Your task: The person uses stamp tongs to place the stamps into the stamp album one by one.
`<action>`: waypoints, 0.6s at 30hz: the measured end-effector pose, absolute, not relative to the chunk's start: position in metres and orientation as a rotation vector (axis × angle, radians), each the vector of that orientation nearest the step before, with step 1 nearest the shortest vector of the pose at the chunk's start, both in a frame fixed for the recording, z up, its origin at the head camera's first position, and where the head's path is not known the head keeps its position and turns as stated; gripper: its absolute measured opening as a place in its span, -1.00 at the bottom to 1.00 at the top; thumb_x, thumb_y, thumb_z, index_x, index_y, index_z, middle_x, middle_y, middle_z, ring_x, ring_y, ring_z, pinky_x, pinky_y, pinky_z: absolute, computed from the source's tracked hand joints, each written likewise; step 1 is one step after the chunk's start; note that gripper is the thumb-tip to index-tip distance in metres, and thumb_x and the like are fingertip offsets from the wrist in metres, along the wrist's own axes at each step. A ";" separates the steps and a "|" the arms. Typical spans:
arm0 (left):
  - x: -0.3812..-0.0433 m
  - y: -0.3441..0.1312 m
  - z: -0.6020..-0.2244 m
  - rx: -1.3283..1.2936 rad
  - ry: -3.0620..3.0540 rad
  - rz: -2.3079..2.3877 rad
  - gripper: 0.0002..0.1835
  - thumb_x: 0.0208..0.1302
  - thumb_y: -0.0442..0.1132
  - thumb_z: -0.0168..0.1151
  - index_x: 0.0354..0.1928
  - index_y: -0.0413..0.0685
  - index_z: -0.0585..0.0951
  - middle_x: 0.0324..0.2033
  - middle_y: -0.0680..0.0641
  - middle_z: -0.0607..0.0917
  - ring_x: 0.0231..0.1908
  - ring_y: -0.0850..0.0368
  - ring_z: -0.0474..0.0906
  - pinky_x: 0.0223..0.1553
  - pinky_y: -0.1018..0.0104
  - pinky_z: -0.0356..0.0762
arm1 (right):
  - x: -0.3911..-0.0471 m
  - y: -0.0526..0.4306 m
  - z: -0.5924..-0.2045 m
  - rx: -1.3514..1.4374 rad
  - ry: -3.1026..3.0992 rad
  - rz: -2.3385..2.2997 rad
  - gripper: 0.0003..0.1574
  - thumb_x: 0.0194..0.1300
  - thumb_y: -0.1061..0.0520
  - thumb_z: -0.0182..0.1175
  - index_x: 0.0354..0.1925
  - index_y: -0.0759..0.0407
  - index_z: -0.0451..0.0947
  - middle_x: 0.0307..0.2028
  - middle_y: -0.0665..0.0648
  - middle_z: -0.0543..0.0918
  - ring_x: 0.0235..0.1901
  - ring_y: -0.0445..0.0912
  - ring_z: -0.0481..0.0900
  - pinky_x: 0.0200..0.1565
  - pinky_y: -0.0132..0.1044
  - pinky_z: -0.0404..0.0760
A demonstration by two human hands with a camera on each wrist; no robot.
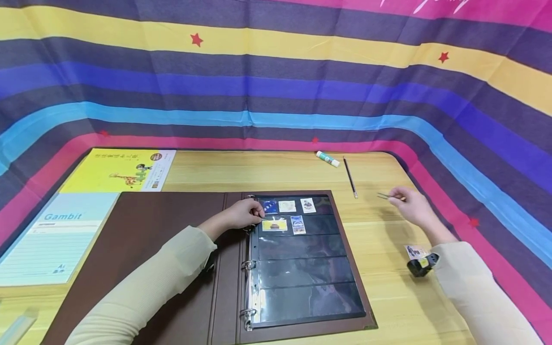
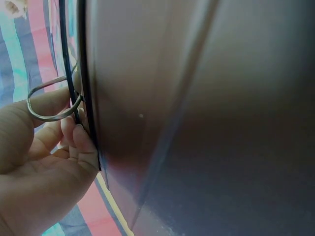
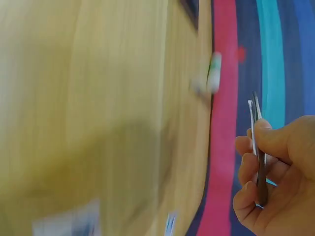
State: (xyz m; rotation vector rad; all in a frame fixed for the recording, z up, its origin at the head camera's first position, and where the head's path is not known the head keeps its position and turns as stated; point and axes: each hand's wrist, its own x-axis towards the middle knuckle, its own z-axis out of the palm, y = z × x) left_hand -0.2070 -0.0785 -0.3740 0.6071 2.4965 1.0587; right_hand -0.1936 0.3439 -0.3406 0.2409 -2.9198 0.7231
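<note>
An open brown ring binder (image 1: 172, 249) lies on the table, with a black pocket page (image 1: 302, 273) on its rings. In its top two rows sit several stamps, among them a yellow one (image 1: 274, 225) and a blue-and-white one (image 1: 298, 224). My left hand (image 1: 241, 214) pinches the page's left edge beside the yellow stamp. In the left wrist view, a metal binder ring (image 2: 54, 118) passes in front of the fingers. Off to the right of the binder, my right hand (image 1: 411, 207) holds tweezers (image 3: 258, 147) above the table, nothing visible between their tips.
On the table's right side lies a loose stamp (image 1: 415, 251), partly behind the wrist camera. A glue stick (image 1: 327, 158) and a pencil (image 1: 350, 177) lie at the back. A yellow booklet (image 1: 116, 170) and a Gambit notepad (image 1: 56, 239) are left. A striped cloth (image 1: 276, 86) borders the table.
</note>
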 end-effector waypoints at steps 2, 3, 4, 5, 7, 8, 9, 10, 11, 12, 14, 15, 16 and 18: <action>-0.207 -0.079 -0.374 0.607 2.497 1.054 -0.94 0.01 -0.42 0.09 -0.42 -0.16 0.48 -0.53 -0.01 0.41 -0.49 0.15 0.30 -0.43 0.35 0.31 | -0.191 0.365 -0.341 0.147 -2.939 0.698 -0.80 0.17 0.15 -0.04 -0.32 0.29 0.38 -0.40 0.25 0.47 -0.44 0.05 0.40 -0.51 -0.20 0.34; -0.207 -0.079 -0.374 0.605 2.497 1.051 -0.94 0.01 -0.42 0.09 -0.43 -0.16 0.48 -0.53 -0.01 0.41 -0.49 0.15 0.30 -0.42 0.35 0.31 | -0.189 0.374 -0.342 0.093 -2.956 0.669 -0.78 0.17 0.13 -0.04 -0.31 0.28 0.38 -0.41 0.24 0.48 -0.46 0.03 0.39 -0.53 -0.22 0.33; -0.207 -0.078 -0.374 0.604 2.498 1.048 -0.94 0.01 -0.41 0.09 -0.43 -0.15 0.48 -0.53 -0.01 0.41 -0.49 0.15 0.30 -0.42 0.35 0.31 | -0.188 0.383 -0.344 0.053 -2.969 0.661 -0.77 0.16 0.12 -0.04 -0.31 0.30 0.38 -0.43 0.24 0.48 -0.49 0.01 0.38 -0.55 -0.25 0.31; -0.207 -0.078 -0.374 0.603 2.497 1.046 -0.94 0.01 -0.41 0.09 -0.43 -0.15 0.48 -0.53 -0.01 0.41 -0.49 0.15 0.30 -0.43 0.35 0.31 | -0.187 0.391 -0.346 0.015 -2.981 0.656 -0.76 0.16 0.13 -0.04 -0.32 0.31 0.38 -0.46 0.23 0.48 -0.52 -0.01 0.37 -0.57 -0.26 0.31; -0.207 -0.078 -0.374 0.601 2.498 1.041 -0.95 0.01 -0.41 0.09 -0.43 -0.15 0.48 -0.53 -0.01 0.41 -0.49 0.15 0.30 -0.42 0.35 0.31 | -0.185 0.403 -0.350 -0.043 -3.013 0.645 -0.75 0.15 0.13 -0.03 -0.33 0.34 0.38 -0.50 0.22 0.48 -0.55 -0.04 0.35 -0.57 -0.27 0.29; -0.207 -0.078 -0.374 0.601 2.498 1.042 -0.95 0.01 -0.41 0.10 -0.44 -0.14 0.48 -0.53 -0.01 0.41 -0.49 0.15 0.30 -0.42 0.35 0.31 | -0.183 0.408 -0.353 -0.068 -3.027 0.632 -0.75 0.14 0.14 -0.02 -0.34 0.35 0.38 -0.52 0.20 0.47 -0.57 -0.05 0.34 -0.56 -0.27 0.29; -0.207 -0.078 -0.375 0.599 2.498 1.042 -0.95 0.01 -0.41 0.10 -0.44 -0.14 0.48 -0.53 -0.01 0.41 -0.49 0.15 0.30 -0.42 0.35 0.31 | -0.182 0.412 -0.355 -0.084 -3.038 0.618 -0.75 0.13 0.14 -0.01 -0.36 0.36 0.38 -0.54 0.19 0.47 -0.58 -0.05 0.34 -0.55 -0.26 0.28; -0.207 -0.078 -0.375 0.600 2.496 1.046 -0.95 0.01 -0.41 0.10 -0.43 -0.15 0.48 -0.53 -0.01 0.41 -0.49 0.15 0.30 -0.42 0.35 0.31 | -0.181 0.415 -0.357 -0.104 -3.057 0.616 -0.75 0.12 0.14 0.00 -0.36 0.37 0.38 -0.54 0.19 0.46 -0.57 -0.05 0.33 -0.55 -0.24 0.28; -0.208 -0.078 -0.375 0.600 2.494 1.048 -0.95 0.01 -0.41 0.10 -0.43 -0.15 0.48 -0.53 -0.01 0.41 -0.49 0.15 0.30 -0.42 0.35 0.31 | -0.180 0.418 -0.359 -0.122 -3.069 0.610 -0.74 0.11 0.14 0.01 -0.37 0.37 0.38 -0.54 0.19 0.45 -0.56 -0.03 0.33 -0.53 -0.23 0.28; -0.208 -0.078 -0.375 0.602 2.496 1.048 -0.95 0.01 -0.41 0.10 -0.43 -0.15 0.48 -0.53 -0.01 0.41 -0.49 0.16 0.30 -0.42 0.35 0.31 | -0.179 0.420 -0.360 -0.135 -3.079 0.602 -0.73 0.10 0.14 0.02 -0.37 0.38 0.38 -0.53 0.20 0.45 -0.55 -0.01 0.33 -0.52 -0.21 0.27; -0.208 -0.078 -0.376 0.605 2.496 1.049 -0.94 0.01 -0.41 0.10 -0.43 -0.15 0.48 -0.53 -0.01 0.42 -0.49 0.16 0.30 -0.42 0.35 0.31 | -0.179 0.424 -0.363 -0.145 -3.084 0.580 -0.73 0.06 0.13 0.04 -0.39 0.38 0.39 -0.52 0.23 0.44 -0.52 0.03 0.33 -0.49 -0.18 0.27; -0.208 -0.078 -0.376 0.605 2.496 1.049 -0.94 0.00 -0.41 0.10 -0.43 -0.15 0.49 -0.53 0.00 0.42 -0.49 0.16 0.31 -0.42 0.35 0.31 | -0.179 0.425 -0.364 -0.151 -3.090 0.581 -0.72 0.05 0.13 0.05 -0.39 0.38 0.39 -0.51 0.24 0.44 -0.51 0.04 0.32 -0.49 -0.17 0.27; -0.208 -0.078 -0.376 0.604 2.496 1.050 -0.94 0.00 -0.41 0.10 -0.43 -0.15 0.49 -0.53 -0.01 0.42 -0.48 0.16 0.30 -0.42 0.35 0.31 | -0.179 0.425 -0.364 -0.179 -3.087 0.571 -0.73 0.04 0.12 0.06 -0.41 0.36 0.40 -0.53 0.22 0.44 -0.52 0.02 0.32 -0.50 -0.18 0.27; -0.208 -0.078 -0.376 0.600 2.498 1.047 -0.94 0.00 -0.41 0.10 -0.43 -0.15 0.49 -0.53 -0.01 0.42 -0.49 0.16 0.30 -0.42 0.35 0.31 | -0.180 0.426 -0.364 -0.175 -3.106 0.577 -0.72 0.04 0.10 0.06 -0.42 0.35 0.40 -0.54 0.20 0.43 -0.54 0.01 0.31 -0.51 -0.19 0.26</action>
